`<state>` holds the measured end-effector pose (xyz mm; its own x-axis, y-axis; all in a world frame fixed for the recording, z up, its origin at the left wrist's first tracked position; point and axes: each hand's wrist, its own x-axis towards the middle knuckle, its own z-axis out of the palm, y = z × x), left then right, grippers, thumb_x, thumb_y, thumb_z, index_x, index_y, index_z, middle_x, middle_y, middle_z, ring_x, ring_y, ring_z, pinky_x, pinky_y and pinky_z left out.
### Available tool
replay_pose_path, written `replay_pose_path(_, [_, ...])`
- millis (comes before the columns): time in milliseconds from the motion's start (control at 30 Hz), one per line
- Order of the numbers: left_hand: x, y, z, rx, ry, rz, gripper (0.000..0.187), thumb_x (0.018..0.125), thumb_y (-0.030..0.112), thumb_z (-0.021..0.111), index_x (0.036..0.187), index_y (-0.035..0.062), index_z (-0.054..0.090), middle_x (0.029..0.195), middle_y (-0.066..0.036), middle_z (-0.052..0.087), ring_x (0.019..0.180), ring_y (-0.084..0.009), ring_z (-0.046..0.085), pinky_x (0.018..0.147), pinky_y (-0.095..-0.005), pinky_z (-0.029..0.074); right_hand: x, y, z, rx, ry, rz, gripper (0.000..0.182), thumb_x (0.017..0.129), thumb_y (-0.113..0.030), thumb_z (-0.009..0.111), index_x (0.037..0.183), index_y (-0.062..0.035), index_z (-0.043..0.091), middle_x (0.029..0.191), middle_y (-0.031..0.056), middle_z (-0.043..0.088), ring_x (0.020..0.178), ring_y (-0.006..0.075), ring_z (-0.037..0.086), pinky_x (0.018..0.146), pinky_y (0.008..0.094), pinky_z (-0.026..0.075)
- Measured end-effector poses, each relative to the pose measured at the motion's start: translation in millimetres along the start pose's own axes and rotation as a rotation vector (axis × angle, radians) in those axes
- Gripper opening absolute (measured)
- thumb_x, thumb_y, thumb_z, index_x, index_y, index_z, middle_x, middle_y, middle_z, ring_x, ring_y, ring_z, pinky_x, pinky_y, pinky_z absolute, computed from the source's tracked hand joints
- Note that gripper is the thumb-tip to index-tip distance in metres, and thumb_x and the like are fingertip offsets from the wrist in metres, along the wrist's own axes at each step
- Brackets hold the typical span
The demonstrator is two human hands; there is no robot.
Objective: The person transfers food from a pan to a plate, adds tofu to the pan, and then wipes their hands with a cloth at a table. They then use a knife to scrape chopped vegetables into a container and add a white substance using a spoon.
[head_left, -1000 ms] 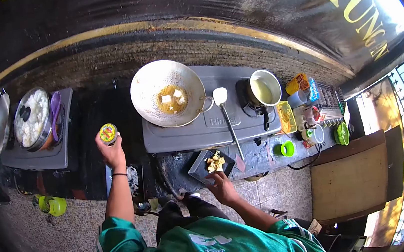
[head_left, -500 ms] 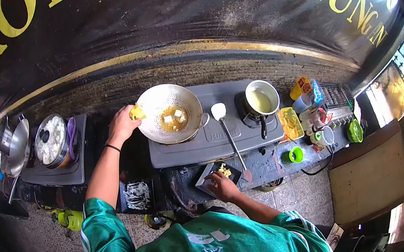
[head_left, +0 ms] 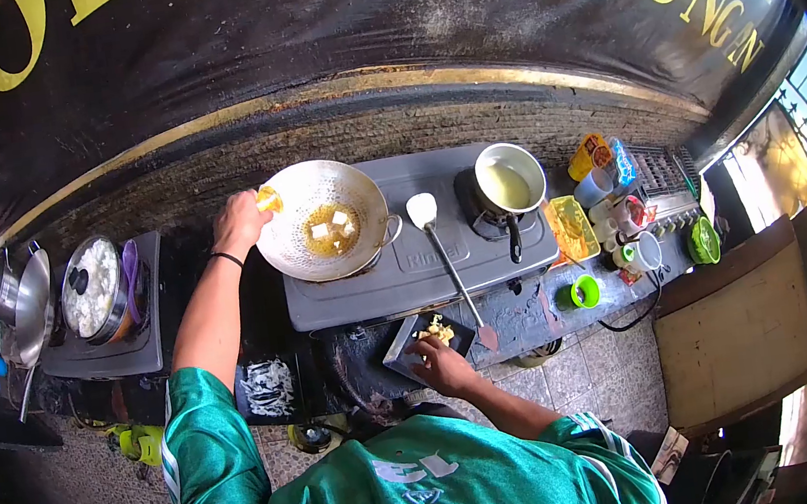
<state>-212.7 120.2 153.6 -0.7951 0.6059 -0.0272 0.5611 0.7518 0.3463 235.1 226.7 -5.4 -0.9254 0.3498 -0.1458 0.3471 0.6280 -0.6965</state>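
My left hand (head_left: 237,227) is closed on a yellow cloth-like piece (head_left: 269,199) at the left rim of a wide metal wok (head_left: 290,190). Inside the wok, several white cubes (head_left: 321,231) sit in golden-brown liquid. Down at the counter's front, my right hand (head_left: 448,367) hovers over or rests on a dark square plate (head_left: 398,355), its bent fingers apart at a pile of chopped pale-yellow pieces (head_left: 436,330). Whether the fingertips touch the pile is hard to see. A white-headed spatula (head_left: 452,271) lies across the stove's front edge, right of the plate.
A small pot (head_left: 508,153) of pale liquid stands on the stove's (head_left: 309,304) right burner. Right of it are a yellow tray (head_left: 572,231), cups and a green cup (head_left: 585,291). At left, another stove holds a lidded pan (head_left: 92,300). A wooden panel (head_left: 735,322) stands far right.
The whole view has shifted slightly. My right hand's fingers have come closer to the chopped pile on the plate. My left hand keeps its hold at the wok's rim.
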Motion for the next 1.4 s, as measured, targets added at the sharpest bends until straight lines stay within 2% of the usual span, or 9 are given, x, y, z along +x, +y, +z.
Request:
replay_pose_path(100, [1.7,7.6,-4.0,0.006,-0.008,-0.008,0.039,0.088,0.031,0.08,0.115,0.0045,0.069,0.119,-0.018,0.072,0.115,-0.0377,0.069,0.094,-0.05,0.056,-1.5,-3.5,-3.8,-0.002,-0.006,-0.002,0.038,0.094,-0.021,0.074,0.129,-0.0094,0.065,0.128,0.0174,0.061,0.102,0.0349,0.07,0.089,0.0435,0.058])
replay_pose_path(167, [2.0,12.0,-6.1,-0.018,-0.004,-0.03,0.039,0.089,0.03,0.081,0.116,0.0039,0.069,0.119,-0.019,0.073,0.114,-0.0385,0.07,0.093,-0.0508,0.056,-2.1,-5.9,-6.4,0.039,-0.048,0.033,0.041,0.096,-0.028,0.072,0.132,-0.011,0.064,0.127,0.0195,0.058,0.116,0.0425,0.064,0.097,0.0496,0.055])
replay_pose_path(467, [4.2,11.8,1.6,-0.064,-0.003,-0.006,0.037,0.085,0.031,0.085,0.105,0.0015,0.074,0.107,-0.023,0.075,0.105,-0.0384,0.073,0.091,-0.048,0.057,-6.3,-10.3,-11.1,0.054,-0.042,0.042,0.039,0.098,-0.029,0.069,0.132,-0.0121,0.063,0.126,0.0192,0.058,0.114,0.0418,0.064,0.095,0.0496,0.054])
replay_pose_path(800, [2.2,2.7,5.0,-0.117,-0.007,0.005,0.037,0.085,0.031,0.085,0.102,0.0,0.074,0.1,-0.024,0.075,0.1,-0.0386,0.074,0.088,-0.0474,0.057,-4.6,-15.0,-12.1,0.056,-0.06,0.012,0.039,0.098,-0.028,0.07,0.132,-0.0112,0.064,0.128,0.0205,0.059,0.118,0.0419,0.063,0.098,0.0482,0.054])
replay_pose_path(967, [-1.9,1.7,5.8,-0.172,0.013,0.004,0.032,0.087,0.026,0.084,0.099,-0.0015,0.072,0.092,-0.022,0.075,0.084,-0.0338,0.077,0.071,-0.0451,0.059,-5.1,-18.0,-13.9,0.037,-0.089,0.03,0.038,0.098,-0.027,0.069,0.132,-0.0109,0.065,0.13,0.0204,0.06,0.119,0.0416,0.062,0.1,0.0477,0.053])
replay_pose_path(1000, [0.3,-4.1,11.3,-0.172,0.009,0.002,0.032,0.087,0.026,0.084,0.099,-0.0015,0.072,0.092,-0.022,0.075,0.084,-0.0338,0.077,0.071,-0.0451,0.059,-5.9,-19.7,-14.5,0.038,-0.093,0.032,0.038,0.098,-0.027,0.069,0.132,-0.0109,0.065,0.13,0.0204,0.06,0.119,0.0416,0.062,0.1,0.0477,0.053])
replay_pose_path(1067, [6.9,-14.9,19.6,-0.322,-0.001,0.033,0.029,0.088,0.024,0.083,0.098,-0.0012,0.073,0.087,-0.02,0.075,0.075,-0.0297,0.077,0.067,-0.0426,0.06,-5.1,-23.0,-16.8,0.043,-0.099,0.044,0.038,0.097,-0.025,0.07,0.132,-0.0111,0.065,0.128,0.0194,0.061,0.119,0.0407,0.063,0.101,0.0473,0.053])
replay_pose_path(1300, [-4.9,-6.1,2.9,-0.428,-0.04,-0.026,0.026,0.088,0.02,0.082,0.096,-0.0025,0.074,0.079,-0.017,0.075,0.067,-0.0251,0.075,0.064,-0.0399,0.059,-1.2,-18.8,-14.0,0.035,-0.098,0.007,0.038,0.096,-0.024,0.07,0.132,-0.0113,0.066,0.128,0.019,0.062,0.118,0.0398,0.064,0.1,0.0469,0.053])
replay_pose_path(1400, [2.0,-18.2,11.7,-0.417,0.027,0.06,0.025,0.088,0.02,0.083,0.095,-0.003,0.074,0.077,-0.015,0.075,0.067,-0.0229,0.074,0.063,-0.0384,0.057,1.9,-20.5,-13.8,0.047,-0.097,0.004,0.037,0.097,-0.026,0.071,0.13,-0.0112,0.066,0.128,0.0196,0.062,0.117,0.0397,0.064,0.1,0.0466,0.054])
